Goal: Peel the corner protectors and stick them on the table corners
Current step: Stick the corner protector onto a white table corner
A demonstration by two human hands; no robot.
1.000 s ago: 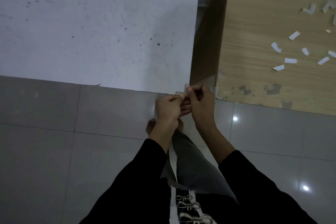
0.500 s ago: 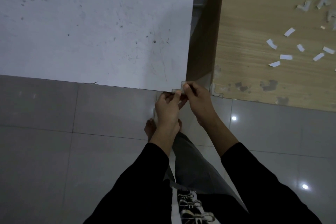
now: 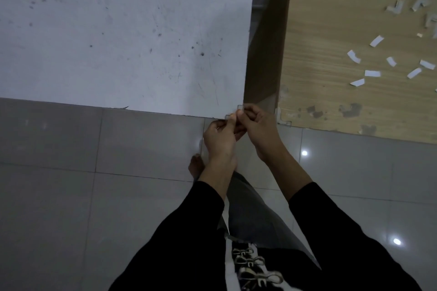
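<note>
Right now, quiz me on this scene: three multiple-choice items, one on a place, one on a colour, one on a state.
1. Where do the left hand and right hand meet?
A. white table, near right corner
B. on a shelf
C. on the floor

2. The strips on the wooden table are:
A. black
B. white
C. red

3. The wooden table's near left corner is:
A. bare
B. cloth-covered
C. fitted with a clear guard

Answers:
1 A, both pinch a protector at that corner.
2 B, they show white on the wood.
3 C, a clear angle wraps it.
</note>
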